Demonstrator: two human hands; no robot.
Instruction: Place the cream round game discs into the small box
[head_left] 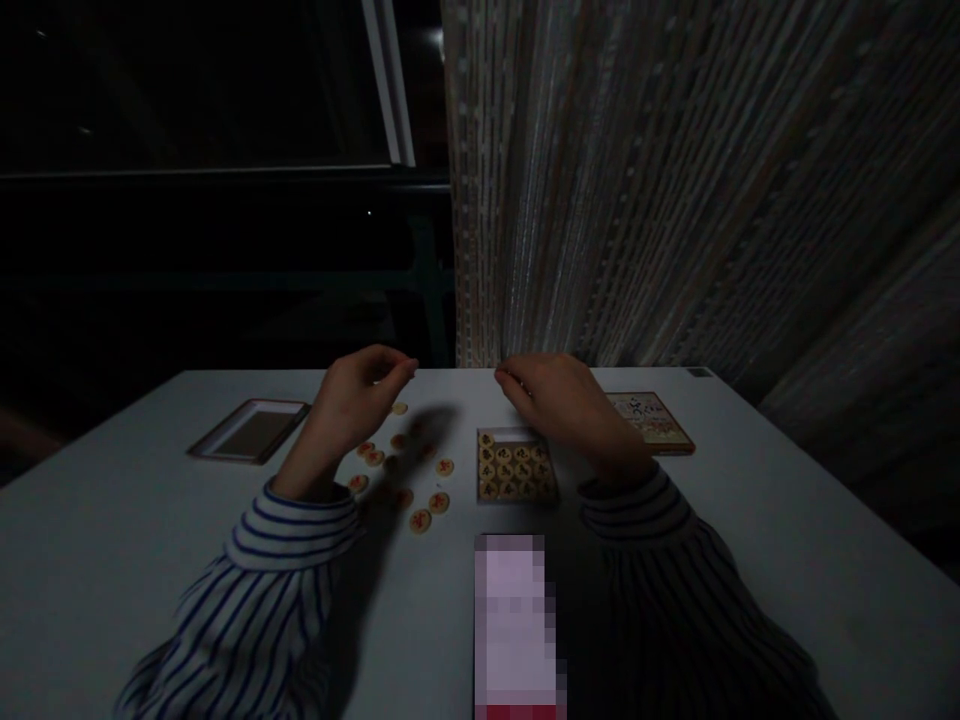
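Observation:
My left hand (358,400) is raised above the table with thumb and forefinger pressed together; whatever they pinch, if anything, does not show. Under and beside it lie several loose round Chinese chess pieces (420,521) with red characters. My right hand (559,402) hovers just behind and above an open box (480,436), its fingers closed together and their contents, if any, hidden. Rows of Chinese chess pieces (504,470) with dark characters fill most of the box, with a gap in the back row. The two hands are apart.
On the white table (112,560), a shallow tray or lid (251,430) lies at left and a printed card or lid (656,422) at right. A blurred-out phone-like object (517,620) lies at the front. A string curtain (585,180) hangs behind the table.

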